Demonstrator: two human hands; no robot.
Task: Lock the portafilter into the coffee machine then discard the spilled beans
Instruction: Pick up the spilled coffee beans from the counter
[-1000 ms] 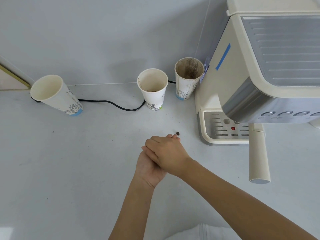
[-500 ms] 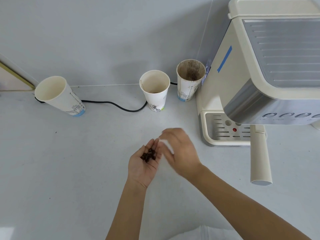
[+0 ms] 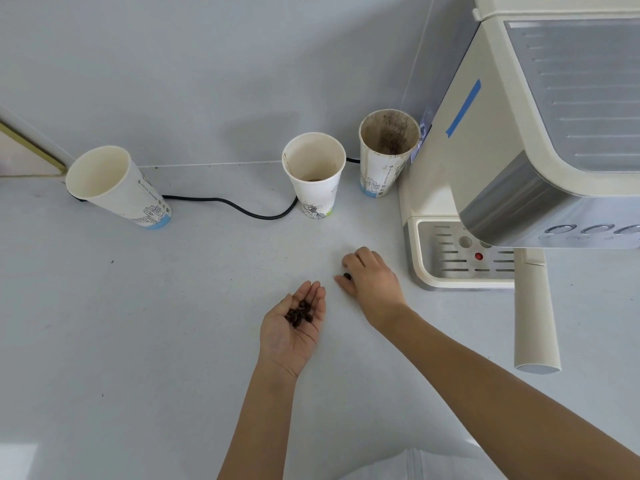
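**Mia:** Where are the beans?

**Dad:** Most sit in a small pile in the left hand (image 3: pixel 292 327). It is wide open, palm up, like a little bowl. One last coffee bean (image 3: pixel 346 275) is on the white counter (image 3: pixel 173 323), right at the fingertips of the right hand (image 3: pixel 372 278). That hand is curled over it, thumb and finger almost closed, but I cannot tell if it has the bean yet.

**Mia:** And the portafilter?

**Dad:** Its cream handle (image 3: pixel 535 317) sticks out toward us from under the coffee machine (image 3: pixel 502 140) on the right. I think it is locked in.

**Mia:** How should the last bean be picked up?

**Dad:** Pinch it softly with two fingertips, because a round bean rolls away fast. Keep the left palm flat and close by, so nothing tips out. Then drop the bean on the pile.

**Mia:** Where do they go after?

**Dad:** Maybe into the dirty paper cup (image 3: pixel 388 150) far away beside the machine. That is only my guess.

**Mia:** Any words to read?

**Dad:** The cups have little city drawings and tiny print, too small to read. The machine has a blue tape strip (image 3: pixel 464 107) with no words.
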